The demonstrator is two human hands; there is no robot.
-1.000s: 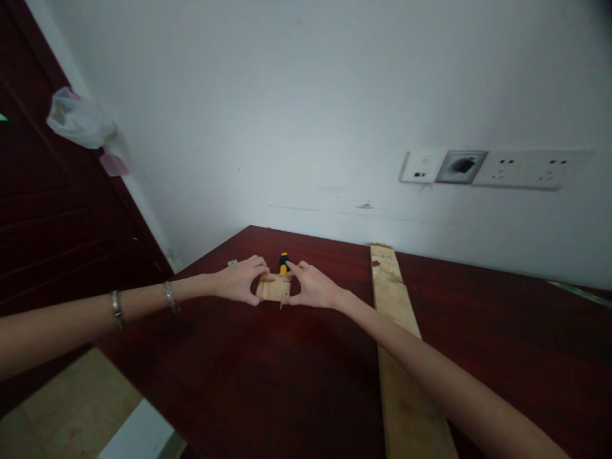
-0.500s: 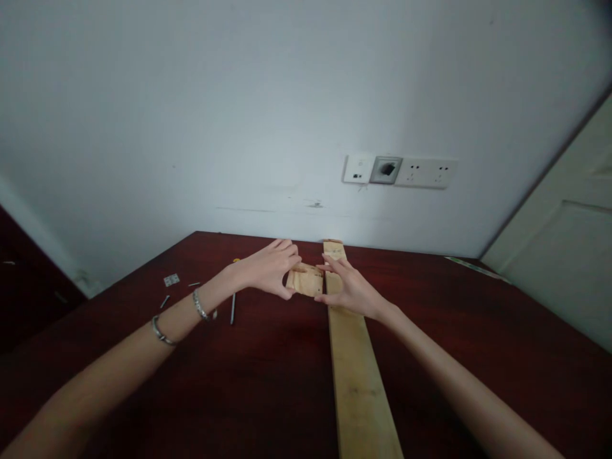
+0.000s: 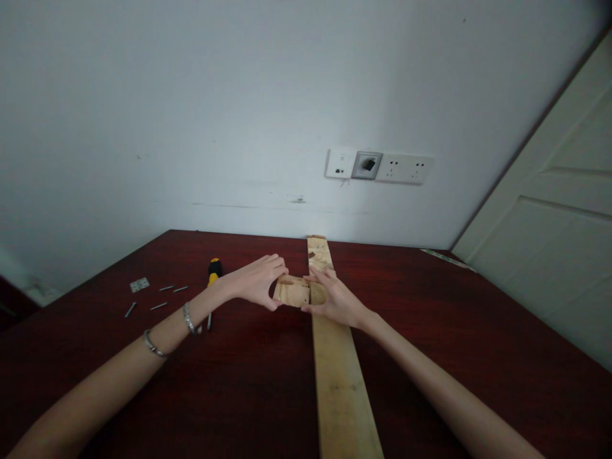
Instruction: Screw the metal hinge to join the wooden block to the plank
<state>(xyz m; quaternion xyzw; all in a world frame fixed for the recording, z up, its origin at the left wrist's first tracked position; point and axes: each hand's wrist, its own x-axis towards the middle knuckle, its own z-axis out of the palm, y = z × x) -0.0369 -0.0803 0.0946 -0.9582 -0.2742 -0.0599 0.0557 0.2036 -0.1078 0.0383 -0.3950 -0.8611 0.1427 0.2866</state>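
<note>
A short pale wood block [image 3: 292, 291] lies crosswise at the left edge of a long wooden plank [image 3: 342, 382]. My left hand [image 3: 258, 280] grips the block's left end, thumb on the near side and fingers on the far side. Over the plank, my right hand [image 3: 338, 301] has its thumb and fingertips on the near and far sides of the block's right end. The plank runs from the wall toward me, and its far end looks rough and stained. Part of it is hidden under my right hand.
On the dark red table [image 3: 253, 382], left of my hands, lie a yellow-and-black screwdriver [image 3: 215, 270], several screws [image 3: 159, 306] and a small metal plate with holes [image 3: 139, 285]. A wall with sockets [image 3: 404, 168] rises behind; a flat strip [image 3: 447, 259] lies at the back right.
Both hands and the block have slid slightly toward me along the plank, showing more of its far end. The view has shifted, bringing more screws and the screwdriver's handle into sight.
</note>
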